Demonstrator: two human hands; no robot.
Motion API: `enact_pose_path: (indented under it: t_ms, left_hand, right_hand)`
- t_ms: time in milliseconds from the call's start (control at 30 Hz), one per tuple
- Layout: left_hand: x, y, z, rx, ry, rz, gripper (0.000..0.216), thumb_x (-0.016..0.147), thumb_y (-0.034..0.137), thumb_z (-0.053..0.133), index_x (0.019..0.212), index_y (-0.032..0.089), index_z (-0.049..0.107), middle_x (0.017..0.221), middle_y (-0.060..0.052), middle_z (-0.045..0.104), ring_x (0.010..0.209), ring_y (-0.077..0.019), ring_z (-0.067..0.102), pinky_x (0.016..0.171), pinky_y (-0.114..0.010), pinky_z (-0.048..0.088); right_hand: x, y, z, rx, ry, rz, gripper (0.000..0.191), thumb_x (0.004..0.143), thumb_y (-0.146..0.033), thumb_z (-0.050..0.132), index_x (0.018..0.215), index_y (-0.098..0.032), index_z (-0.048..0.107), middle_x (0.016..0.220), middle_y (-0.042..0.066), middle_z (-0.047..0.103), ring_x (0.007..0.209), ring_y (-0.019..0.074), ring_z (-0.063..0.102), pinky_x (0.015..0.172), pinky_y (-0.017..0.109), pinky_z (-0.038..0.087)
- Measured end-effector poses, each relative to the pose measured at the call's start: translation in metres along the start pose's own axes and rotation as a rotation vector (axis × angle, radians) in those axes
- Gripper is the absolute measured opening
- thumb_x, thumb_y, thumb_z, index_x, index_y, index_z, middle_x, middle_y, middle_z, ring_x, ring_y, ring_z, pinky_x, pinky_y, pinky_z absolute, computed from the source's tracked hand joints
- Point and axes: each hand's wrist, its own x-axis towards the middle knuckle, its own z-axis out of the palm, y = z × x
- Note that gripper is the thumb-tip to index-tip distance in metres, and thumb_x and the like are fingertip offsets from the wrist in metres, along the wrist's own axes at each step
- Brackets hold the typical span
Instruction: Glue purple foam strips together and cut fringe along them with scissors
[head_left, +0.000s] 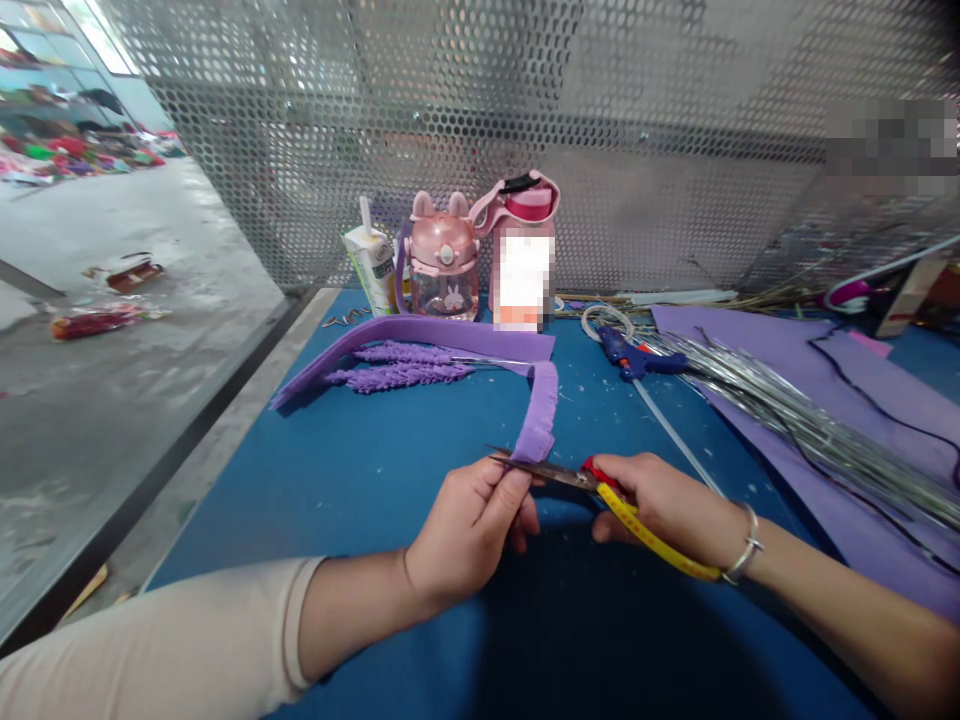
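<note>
Between thumb and fingers, my left hand (474, 528) pinches the end of a purple foam strip (541, 405) whose right edge is cut into a fringe. My right hand (660, 500) grips scissors (559, 474) with red handles; their slightly parted blades lie across the strip just above my left thumb. A yellow measuring tape (637, 530) hangs from the scissors' side toward the bracelet on my right wrist. Farther back on the table lie two fringed purple flower stems (405, 377) and a wider purple strip (450, 333) curving around them.
On the blue table (337, 480), a drink carton (375, 268), a pink rabbit-eared bottle (444, 265) and a taller pink bottle (517, 210) stand along the perforated metal panel (360, 120). To the right are a blue glue gun (637, 358), silvery wires (787, 400) and purple sheets (739, 345).
</note>
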Motion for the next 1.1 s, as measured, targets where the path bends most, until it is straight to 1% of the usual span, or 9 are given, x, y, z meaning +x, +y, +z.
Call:
enact_pose_path:
  t_ms: [100,233,433,533,633,733,967,1100]
  left_hand:
    - [0.0004,-0.0014,0.0004,-0.025,0.005,-0.016,0.033,0.090,0.040,0.040,0.080,0.014,0.057,0.057,0.002,0.056,0.044,-0.0068,0.049,0.045,-0.018,0.039]
    - [0.0007,-0.0006,0.0010,-0.055,0.001,-0.027,0.032,0.089,0.041,0.041,0.083,0.013,0.056,0.058,0.001,0.056,0.044,-0.0067,0.050,0.045,-0.018,0.039]
    - [-0.0020,0.0015,0.0012,-0.182,-0.089,-0.120,0.033,0.087,0.045,0.041,0.095,0.015,0.053,0.066,-0.001,0.061,0.040,-0.0073,0.053,0.034,-0.015,0.030]
    - [-0.0025,0.0008,0.0014,-0.171,-0.085,-0.134,0.032,0.088,0.044,0.040,0.092,0.015,0.053,0.063,0.000,0.061,0.039,-0.0066,0.053,0.034,-0.014,0.030]
    - [-0.0014,0.0002,0.0016,-0.137,-0.039,-0.126,0.032,0.088,0.044,0.041,0.091,0.015,0.054,0.058,0.002,0.060,0.037,-0.0055,0.050,0.035,-0.014,0.032]
    - [-0.0002,0.0006,0.0014,-0.122,-0.017,-0.113,0.031,0.089,0.043,0.041,0.092,0.015,0.054,0.057,0.002,0.059,0.038,-0.0052,0.049,0.037,-0.015,0.034]
    - [0.0005,0.0032,0.0009,-0.105,0.027,-0.046,0.031,0.089,0.042,0.040,0.083,0.015,0.052,0.058,0.002,0.058,0.040,-0.0057,0.048,0.040,-0.017,0.035]
    - [0.0008,0.0027,0.0012,-0.087,0.035,-0.033,0.031,0.090,0.042,0.040,0.080,0.015,0.051,0.059,0.002,0.057,0.041,-0.0055,0.048,0.041,-0.017,0.035]
  right_hand:
    - [0.0000,-0.0010,-0.0002,-0.005,0.003,0.005,0.031,0.074,-0.047,0.061,0.071,-0.019,0.048,0.064,-0.002,0.054,0.055,0.0115,0.043,0.050,0.023,0.030]
    - [-0.0012,-0.0019,-0.0015,-0.008,-0.001,0.004,0.032,0.075,-0.048,0.060,0.071,-0.019,0.049,0.063,-0.002,0.054,0.054,0.0112,0.041,0.050,0.023,0.031]
    - [-0.0009,0.0017,-0.0051,0.024,-0.014,0.036,0.031,0.073,-0.048,0.061,0.070,-0.019,0.049,0.065,-0.001,0.055,0.055,0.0115,0.043,0.049,0.022,0.031]
    - [-0.0005,0.0035,-0.0054,0.028,-0.018,0.042,0.032,0.073,-0.049,0.061,0.070,-0.019,0.049,0.064,-0.002,0.054,0.054,0.0110,0.042,0.048,0.022,0.029]
    - [-0.0010,0.0031,-0.0054,-0.030,0.018,0.018,0.039,0.066,-0.054,0.065,0.071,-0.020,0.046,0.061,-0.004,0.049,0.053,0.0108,0.038,0.047,0.022,0.026]
    - [-0.0026,0.0014,-0.0058,-0.094,0.051,-0.013,0.046,0.060,-0.059,0.068,0.075,-0.022,0.044,0.061,-0.006,0.045,0.053,0.0113,0.036,0.046,0.023,0.024]
    - [-0.0050,-0.0012,-0.0070,-0.122,0.055,-0.017,0.050,0.059,-0.060,0.068,0.076,-0.023,0.041,0.062,-0.006,0.041,0.053,0.0119,0.034,0.047,0.023,0.022]
    - [-0.0035,-0.0023,-0.0071,-0.121,0.053,-0.016,0.051,0.058,-0.061,0.068,0.076,-0.023,0.040,0.062,-0.006,0.041,0.053,0.0119,0.034,0.047,0.023,0.022]
